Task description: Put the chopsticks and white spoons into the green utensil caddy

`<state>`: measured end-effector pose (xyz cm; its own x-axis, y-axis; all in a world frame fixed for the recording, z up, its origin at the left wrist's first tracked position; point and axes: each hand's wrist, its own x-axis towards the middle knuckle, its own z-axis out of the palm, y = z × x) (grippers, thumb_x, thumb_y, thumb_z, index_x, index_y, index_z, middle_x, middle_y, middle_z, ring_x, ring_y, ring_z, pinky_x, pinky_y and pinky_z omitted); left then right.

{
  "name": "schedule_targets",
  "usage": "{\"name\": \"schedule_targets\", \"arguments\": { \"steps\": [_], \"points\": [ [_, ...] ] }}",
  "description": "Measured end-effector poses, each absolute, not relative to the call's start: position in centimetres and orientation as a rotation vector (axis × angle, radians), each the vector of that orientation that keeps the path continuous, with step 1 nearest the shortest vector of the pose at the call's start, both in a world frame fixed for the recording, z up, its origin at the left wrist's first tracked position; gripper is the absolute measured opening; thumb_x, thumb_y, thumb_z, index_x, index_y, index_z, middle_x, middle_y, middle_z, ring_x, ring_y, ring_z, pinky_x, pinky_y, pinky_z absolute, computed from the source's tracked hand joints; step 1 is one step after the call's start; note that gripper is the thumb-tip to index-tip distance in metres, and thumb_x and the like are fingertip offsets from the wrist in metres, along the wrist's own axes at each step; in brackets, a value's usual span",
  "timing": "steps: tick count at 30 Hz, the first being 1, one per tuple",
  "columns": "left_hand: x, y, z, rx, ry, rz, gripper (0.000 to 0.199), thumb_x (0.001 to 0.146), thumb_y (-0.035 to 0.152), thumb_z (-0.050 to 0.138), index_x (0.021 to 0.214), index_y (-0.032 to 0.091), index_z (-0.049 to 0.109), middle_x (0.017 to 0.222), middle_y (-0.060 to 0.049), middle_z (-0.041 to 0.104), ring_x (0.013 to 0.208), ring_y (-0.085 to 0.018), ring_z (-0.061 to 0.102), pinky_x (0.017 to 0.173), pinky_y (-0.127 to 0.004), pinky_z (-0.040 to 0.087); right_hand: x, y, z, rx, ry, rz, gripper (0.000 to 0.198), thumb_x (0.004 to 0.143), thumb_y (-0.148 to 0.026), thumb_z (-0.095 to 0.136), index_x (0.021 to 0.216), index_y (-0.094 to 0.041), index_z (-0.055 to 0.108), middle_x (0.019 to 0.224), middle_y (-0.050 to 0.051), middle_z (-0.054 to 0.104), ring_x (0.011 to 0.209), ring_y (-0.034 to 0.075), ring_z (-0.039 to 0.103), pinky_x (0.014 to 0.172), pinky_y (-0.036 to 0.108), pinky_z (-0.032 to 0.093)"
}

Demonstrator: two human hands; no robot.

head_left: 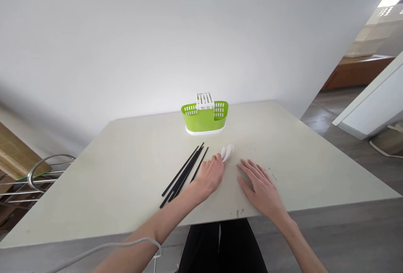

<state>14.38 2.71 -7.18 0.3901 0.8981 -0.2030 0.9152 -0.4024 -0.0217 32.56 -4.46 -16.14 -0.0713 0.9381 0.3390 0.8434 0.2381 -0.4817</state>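
Spoons (pixel 227 153), white and bunched together, stick out beyond the person's left hand (pixel 212 172), which is closed around their handles; bowls point away, slightly rightward. Ahead and a little left of them sits a green cutlery caddy (pixel 201 123), its long side parallel to the wall (pixel 201 42), a white slotted piece on top. The left hand is nearer the caddy; the right hand (pixel 260 187) lies flat, fingers spread, on the table (pixel 126 155). Black chopsticks (pixel 185 175) slant beside the left forearm, off the line between spoons and caddy.
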Motion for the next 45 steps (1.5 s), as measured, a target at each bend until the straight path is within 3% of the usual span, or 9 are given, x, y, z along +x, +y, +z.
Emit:
{"name": "schedule_targets", "arguments": {
  "steps": [20, 27, 32, 37, 41, 45],
  "points": [
    [16.7, 3.1, -8.4, 2.637, 1.636, -0.283, 0.033, 0.109, 0.025, 0.041, 0.136, 0.011, 0.055, 0.118, -0.020, 0.066, 0.107, -0.028, 0.071, 0.085, -0.036, 0.058, 32.5, -4.4, -15.9, -1.637, -1.926, 0.192, 0.051, 0.110, -0.050, 0.042, 0.154, -0.030, 0.056, 0.165, 0.002, 0.049, 0.156, 0.030, 0.041, 0.127, 0.056, 0.038],
    [16.0, 2.9, -7.2, 2.528, 1.623, -0.282, 0.047, 0.107, 0.042, 0.052, 0.144, 0.014, 0.048, 0.123, -0.018, 0.067, 0.106, -0.029, 0.074, 0.083, -0.035, 0.059, 32.6, -4.4, -16.0, -1.646, -1.947, 0.180, 0.052, 0.110, -0.051, 0.042, 0.154, -0.028, 0.056, 0.165, 0.002, 0.049, 0.156, 0.029, 0.041, 0.128, 0.054, 0.037],
    [15.3, 2.6, -6.7, 2.544, 1.626, -0.263, 0.060, 0.105, 0.039, 0.058, 0.156, 0.015, 0.037, 0.128, -0.021, 0.065, 0.108, -0.031, 0.074, 0.082, -0.034, 0.058, 32.6, -4.5, -16.1, -1.647, -1.950, 0.170, 0.052, 0.110, -0.050, 0.042, 0.155, -0.028, 0.055, 0.166, 0.003, 0.048, 0.156, 0.029, 0.040, 0.128, 0.055, 0.037],
    [15.0, 2.5, -7.2, 2.611, 1.594, -0.245, 0.058, 0.105, 0.042, 0.057, 0.153, 0.013, 0.043, 0.129, -0.022, 0.064, 0.107, -0.031, 0.072, 0.083, -0.035, 0.056, 32.6, -4.5, -16.0, -1.641, -1.950, 0.161, 0.052, 0.110, -0.050, 0.042, 0.156, -0.030, 0.054, 0.165, 0.002, 0.049, 0.155, 0.030, 0.041, 0.128, 0.056, 0.037],
    [15.3, 2.4, -8.7, 2.732, 1.573, -0.260, 0.037, 0.108, 0.027, 0.048, 0.140, 0.011, 0.056, 0.127, -0.022, 0.064, 0.107, -0.029, 0.070, 0.080, -0.034, 0.055, 32.6, -4.6, -15.9, -1.650, -1.950, 0.178, 0.052, 0.110, -0.049, 0.042, 0.157, -0.030, 0.053, 0.166, 0.001, 0.048, 0.156, 0.029, 0.040, 0.128, 0.055, 0.036],
    [15.7, 2.3, -10.1, 2.766, 1.592, -0.235, 0.036, 0.105, 0.014, 0.045, 0.139, 0.016, 0.057, 0.124, -0.020, 0.064, 0.106, -0.027, 0.068, 0.075, -0.032, 0.054, 32.6, -4.6, -16.0, -1.655, -1.950, 0.184, 0.052, 0.110, -0.050, 0.042, 0.156, -0.029, 0.053, 0.166, 0.001, 0.047, 0.157, 0.028, 0.039, 0.129, 0.054, 0.035]
  ]
}}
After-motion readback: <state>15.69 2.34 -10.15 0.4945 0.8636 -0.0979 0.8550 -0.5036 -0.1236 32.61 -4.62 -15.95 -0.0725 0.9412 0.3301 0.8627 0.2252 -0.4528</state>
